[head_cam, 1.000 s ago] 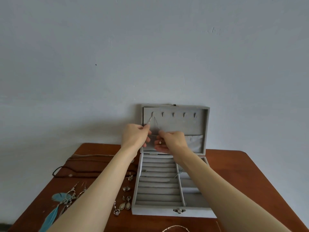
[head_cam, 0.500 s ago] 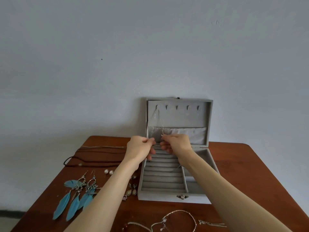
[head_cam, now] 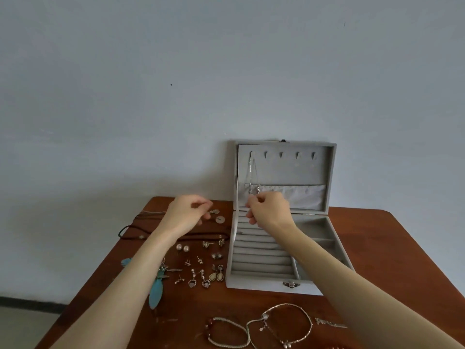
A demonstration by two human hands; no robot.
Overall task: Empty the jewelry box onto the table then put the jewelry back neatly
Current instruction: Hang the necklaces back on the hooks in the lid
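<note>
An open grey jewelry box [head_cam: 312, 222] stands on the brown table [head_cam: 377, 248] against the wall. A thin silver necklace [head_cam: 252, 172] hangs from the leftmost hook in the lid. My right hand [head_cam: 270, 211] pinches the necklace's lower end at the lid's pocket. My left hand [head_cam: 187, 215] hovers over the table left of the box, fingers loosely curled, holding nothing that I can see. Several small earrings [head_cam: 201, 270] lie left of the box, with blue feather earrings [head_cam: 157, 285] partly under my left forearm.
Dark cords [head_cam: 141, 230] lie at the table's far left. Bracelets and chains [head_cam: 276, 326] lie along the near edge in front of the box. A round pendant [head_cam: 220, 219] sits near my left hand. The table's right side is bare wood.
My left hand has let go of the necklace and moved left over the table. My right hand stays at the necklace's lower end. The camera has tilted down.
</note>
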